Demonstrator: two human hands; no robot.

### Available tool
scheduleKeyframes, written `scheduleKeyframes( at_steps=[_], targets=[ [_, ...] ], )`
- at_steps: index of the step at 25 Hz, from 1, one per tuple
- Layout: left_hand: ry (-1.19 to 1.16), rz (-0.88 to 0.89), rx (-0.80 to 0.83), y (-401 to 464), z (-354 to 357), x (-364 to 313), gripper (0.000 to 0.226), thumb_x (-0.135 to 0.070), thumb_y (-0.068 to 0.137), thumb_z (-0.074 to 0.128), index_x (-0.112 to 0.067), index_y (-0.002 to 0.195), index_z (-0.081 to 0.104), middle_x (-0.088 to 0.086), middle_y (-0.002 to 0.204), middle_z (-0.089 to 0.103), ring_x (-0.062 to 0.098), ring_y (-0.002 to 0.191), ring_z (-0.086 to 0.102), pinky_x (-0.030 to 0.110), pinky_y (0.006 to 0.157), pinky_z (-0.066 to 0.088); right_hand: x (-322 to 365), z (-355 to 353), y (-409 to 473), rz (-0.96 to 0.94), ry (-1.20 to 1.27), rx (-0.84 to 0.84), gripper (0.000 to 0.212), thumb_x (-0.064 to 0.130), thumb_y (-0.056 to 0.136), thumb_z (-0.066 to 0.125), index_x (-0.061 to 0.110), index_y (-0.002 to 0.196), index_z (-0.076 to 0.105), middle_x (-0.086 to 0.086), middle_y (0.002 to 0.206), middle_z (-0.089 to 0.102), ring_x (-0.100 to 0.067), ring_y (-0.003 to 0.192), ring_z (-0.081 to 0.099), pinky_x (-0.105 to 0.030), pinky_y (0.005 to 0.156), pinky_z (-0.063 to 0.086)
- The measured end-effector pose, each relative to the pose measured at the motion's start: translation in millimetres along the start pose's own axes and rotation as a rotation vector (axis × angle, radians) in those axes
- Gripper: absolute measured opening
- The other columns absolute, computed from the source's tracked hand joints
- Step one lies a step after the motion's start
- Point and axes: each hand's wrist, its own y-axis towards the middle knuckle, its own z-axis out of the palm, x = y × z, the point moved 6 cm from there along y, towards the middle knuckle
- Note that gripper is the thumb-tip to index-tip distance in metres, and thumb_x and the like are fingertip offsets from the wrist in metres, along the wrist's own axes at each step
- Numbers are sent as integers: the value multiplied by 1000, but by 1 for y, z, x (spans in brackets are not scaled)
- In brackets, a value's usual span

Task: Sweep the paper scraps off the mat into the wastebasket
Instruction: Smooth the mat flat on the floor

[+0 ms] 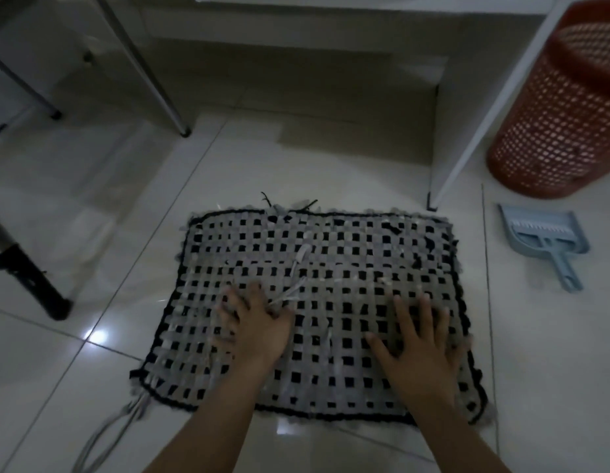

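Grey-and-black woven mat [330, 268] flat on tile, pale paper scraps [298, 264] mid-mat; red perforated wastebasket [563, 124] upright far right.

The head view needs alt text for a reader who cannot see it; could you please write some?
Two bare hands, left and right, press flat with fingers spread on a grey-and-black woven mat on a tiled floor. To the right lie a blue dustpan and, beyond it, an orange mesh wastebasket. Pale scraps are hard to distinguish in the blur.
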Motion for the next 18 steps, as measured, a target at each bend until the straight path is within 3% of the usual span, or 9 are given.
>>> scheduleKeyframes(
  at_steps=[2,5,10,14,16,18],
  targets=[
    [45,-25,-21,-10,3,14,83,-69,83,35,-41,145,-13,1,154,-31,26,141,-29,67,109,-11,-7,8,-7,45,-18,23,78,83,72,5,47,135,-23,7,148,-36,-21,135,-36,-43,83,-46],
    [174,76,-71,4,-8,18,87,-79,75,28,-45,142,-15,0,155,-29,26,142,-28,68,106,-12,-1,15,-11,72,-36,18,74,81,62,-13,47,121,-41,6,141,-43,-21,130,-41,-46,86,-44],
    [183,155,-34,46,-34,14,87,-77,74,37,-47,144,-3,-5,157,-23,24,143,-24,67,107,-13,30,23,-4,83,-35,34,71,73,80,7,42,127,-35,1,145,-39,-31,139,-28,-65,108,-13],
    [35,147,-187,52,-62,23,67,-52,85,51,-33,145,26,-4,160,0,21,147,-7,64,113,-5,39,17,9,35,71,116,78,73,81,25,42,138,-20,1,152,-31,-30,139,-29,-64,109,-13],
    [36,22,-256,35,-59,48,73,-62,81,48,-39,145,21,-1,160,-8,26,146,-12,65,112,-5,33,16,0,82,112,38,79,73,80,29,42,141,-10,1,153,-28,-30,141,-25,-61,110,-14],
    [88,-85,-189,24,-51,66,86,-78,72,40,-48,143,2,1,158,-21,31,144,-20,67,110,-8,31,24,-15,119,59,25,81,78,76,22,43,135,-22,0,145,-38,-35,139,-26,-61,111,-13]
  ],
)
